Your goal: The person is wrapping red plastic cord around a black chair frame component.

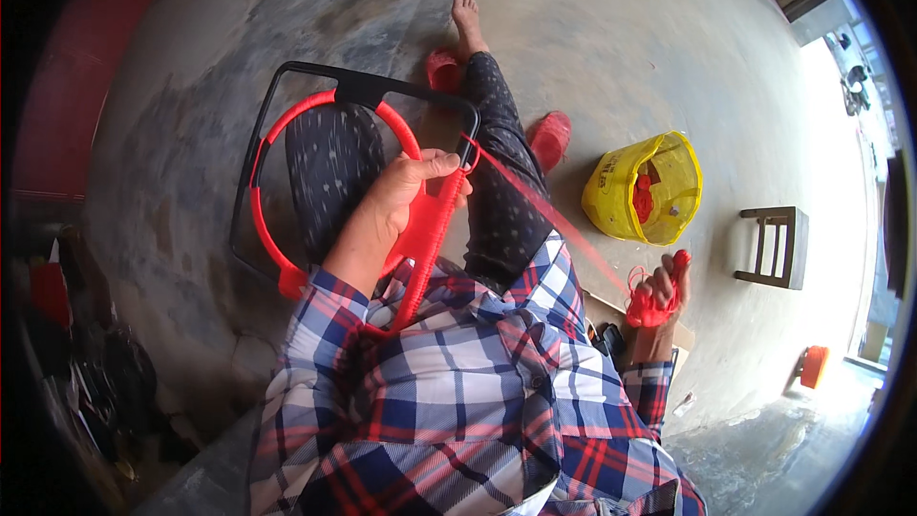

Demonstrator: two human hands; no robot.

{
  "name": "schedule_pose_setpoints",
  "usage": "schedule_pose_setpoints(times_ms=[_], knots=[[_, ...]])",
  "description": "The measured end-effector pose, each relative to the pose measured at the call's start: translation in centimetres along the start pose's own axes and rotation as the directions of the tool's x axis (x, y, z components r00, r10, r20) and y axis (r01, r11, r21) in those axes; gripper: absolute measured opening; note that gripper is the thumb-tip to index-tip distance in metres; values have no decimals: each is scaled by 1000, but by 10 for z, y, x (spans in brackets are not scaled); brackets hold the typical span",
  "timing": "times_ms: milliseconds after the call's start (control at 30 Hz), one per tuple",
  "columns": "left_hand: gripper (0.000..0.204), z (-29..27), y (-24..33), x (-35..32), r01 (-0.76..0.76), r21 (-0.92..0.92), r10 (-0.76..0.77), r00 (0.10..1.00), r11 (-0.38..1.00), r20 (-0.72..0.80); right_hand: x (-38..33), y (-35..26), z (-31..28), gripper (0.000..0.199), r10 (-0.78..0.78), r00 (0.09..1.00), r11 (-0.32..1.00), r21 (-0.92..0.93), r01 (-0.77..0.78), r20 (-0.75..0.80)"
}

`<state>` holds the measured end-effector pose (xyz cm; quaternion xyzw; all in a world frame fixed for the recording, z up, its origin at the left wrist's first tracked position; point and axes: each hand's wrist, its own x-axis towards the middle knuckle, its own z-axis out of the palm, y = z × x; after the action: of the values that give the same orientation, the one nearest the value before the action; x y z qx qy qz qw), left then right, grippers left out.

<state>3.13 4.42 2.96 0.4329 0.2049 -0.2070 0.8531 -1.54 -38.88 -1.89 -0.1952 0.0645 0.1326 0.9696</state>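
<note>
A black frame [320,72] with rounded corners and a ring inside it lies across my lap. Red cord [432,234] is wound closely around much of the ring and one side of the frame, while the far side stays black. My left hand [406,189] is closed on the wrapped side near the far right corner. From a loop at that corner, a stretched red strand [564,220] runs to my right hand [667,289]. That hand, out to the right, is closed around a bundle of red cord [650,308].
A yellow bucket [616,193] with red material inside stands at the right. Beyond it is a small wooden stool [791,248]. Two red slippers [549,140] lie near my bare foot [468,24]. Dark clutter [119,387] sits at the lower left.
</note>
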Motion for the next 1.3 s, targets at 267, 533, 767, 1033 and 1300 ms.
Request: schedule_pose_setpoints(times_ms=[267, 533, 767, 1033, 1300], knots=[[27, 2, 5, -2, 34, -105, -38, 999, 994, -34, -39, 42, -69, 11, 160, 820, 530, -652, -542, -550], [19, 0, -7, 10, 66, -64, -67, 998, 996, -6, 53, 24, -73, 32, -143, 852, 601, -728, -330, -504], [39, 2, -20, 9, -286, 27, 284, 929, 958, -236, 143, 86, 130, 18, 80, 970, 83, -971, 224, 231], [61, 16, -21, 7, -370, 0, 368, 925, 929, -91, 191, 157, 162, 25, 403, 675, -410, -537, 737, 618], [51, 3, -17, 14, -87, -251, 121, 985, 964, 122, 176, 133, 100, 53, -114, 808, -107, -816, 568, 578]])
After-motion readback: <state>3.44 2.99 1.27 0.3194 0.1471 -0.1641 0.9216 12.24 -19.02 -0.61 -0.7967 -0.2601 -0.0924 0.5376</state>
